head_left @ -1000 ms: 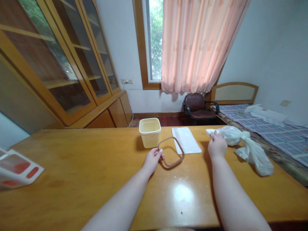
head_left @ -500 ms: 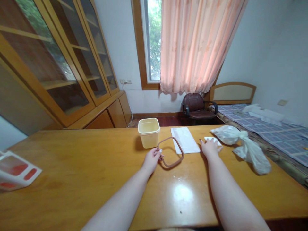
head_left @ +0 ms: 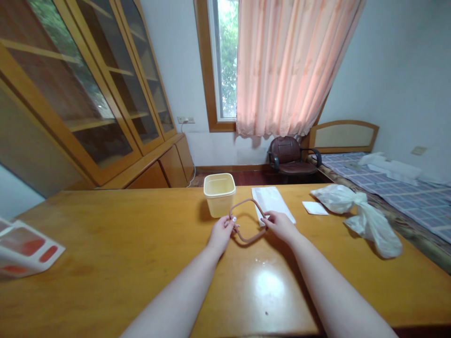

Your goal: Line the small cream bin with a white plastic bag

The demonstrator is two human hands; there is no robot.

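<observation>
Between my hands is a thin brown ring frame [head_left: 250, 241], square with rounded corners, tilted above the table. My left hand [head_left: 222, 230] pinches its left side. On the opposite side, my right hand [head_left: 280, 225] has its fingers closed on the rim. Just behind my left hand stands a cream square plastic bin [head_left: 219, 197], upright with its top uncovered. A flat white packet [head_left: 276, 202] lies behind the ring, partly covered by my right hand. Further right rests a small folded white cloth or tissue [head_left: 315, 208].
A knotted whitish plastic bag [head_left: 369, 220] lies on the wooden table [head_left: 116, 263] at the right. A white and red openwork container [head_left: 31, 249] stands at the left edge. Beyond the table are a chair [head_left: 292, 157], a bed [head_left: 398, 188] and a glass-doored cabinet [head_left: 141, 145].
My right hand has left the small white folded piece and moved left to grip the ring's right side. My left hand keeps its hold, and the ring has barely moved.
</observation>
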